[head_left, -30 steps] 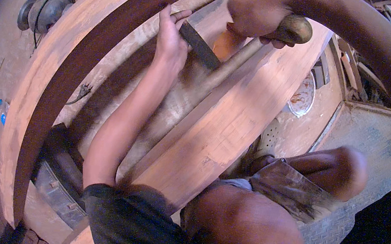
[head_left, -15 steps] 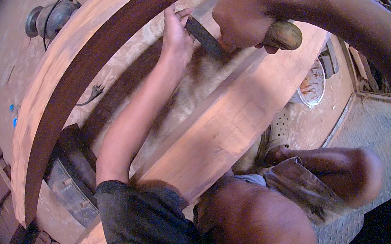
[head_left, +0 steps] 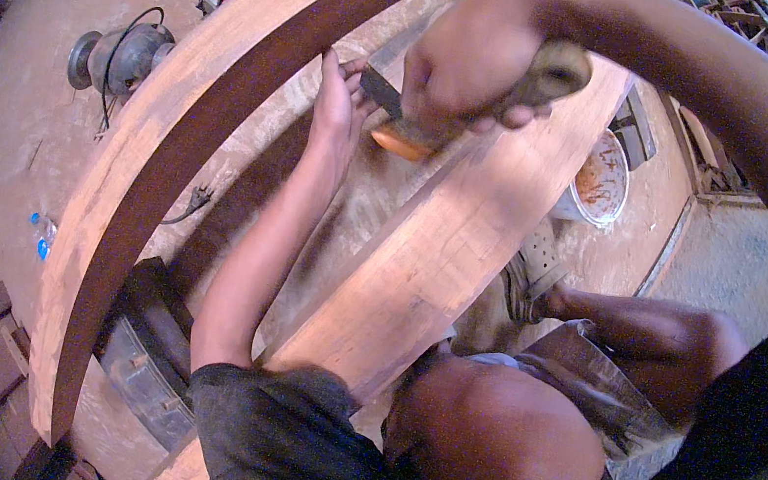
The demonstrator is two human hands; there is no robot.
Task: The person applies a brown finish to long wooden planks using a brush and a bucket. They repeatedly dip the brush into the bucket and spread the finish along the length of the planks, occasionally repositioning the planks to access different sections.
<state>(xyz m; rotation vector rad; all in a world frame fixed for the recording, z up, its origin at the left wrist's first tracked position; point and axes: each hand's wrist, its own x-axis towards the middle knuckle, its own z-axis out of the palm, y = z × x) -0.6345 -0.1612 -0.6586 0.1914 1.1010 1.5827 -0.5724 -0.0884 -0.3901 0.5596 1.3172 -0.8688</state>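
My left hand (head_left: 338, 101) holds a dark flat bar (head_left: 380, 87) at its end, between the two wooden beams. My right hand (head_left: 464, 68) is closed on a rounded tool handle (head_left: 560, 71) and is close beside the bar; the tool's working end is hard to make out. An orange piece (head_left: 396, 144) shows below my right hand. A curved pale beam with a dark inner face (head_left: 63, 291) arches along the left, and a broad pale plank (head_left: 430, 267) runs diagonally under my right arm.
Metal tools (head_left: 121, 60) with cords lie on the floor (head_left: 9, 154) at left, near a plastic bottle (head_left: 42, 239). A white bucket (head_left: 600, 178), scrap wood (head_left: 697, 138) and a metal plate (head_left: 730, 252) are at right. My bent legs are below.
My right hand has moved left and dipped nearer the bar, with more of the orange piece showing since half a second ago. My left hand sits slightly lower in the picture.
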